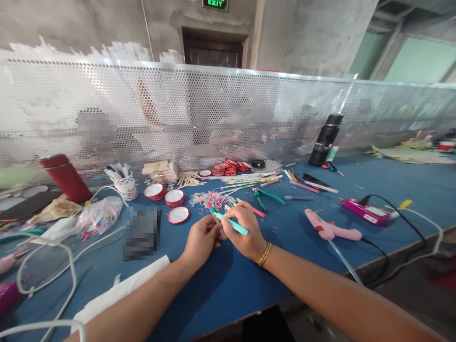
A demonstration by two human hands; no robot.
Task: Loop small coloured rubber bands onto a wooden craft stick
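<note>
My right hand (248,235) grips a turquoise marker pen (235,224) like a writing tool, its tip end pointing away and to the left. Close beside it, my left hand (200,241) is closed in a pinch; a small brownish piece shows between the two hands, too hidden to name. Just beyond them lies a loose heap of small coloured bands (208,198). A pink pen (258,212) rests right of the heap. Round red-rimmed lids (178,215) lie to the left of it.
A pink glue gun (331,229) and teal-handled pliers (272,196) lie to the right. Leftward are a pixelated dark object (141,233), a cup of pens (125,186), a red bottle (67,178) and a looping white cable (73,270). A perforated metal screen (199,104) borders the blue table's back.
</note>
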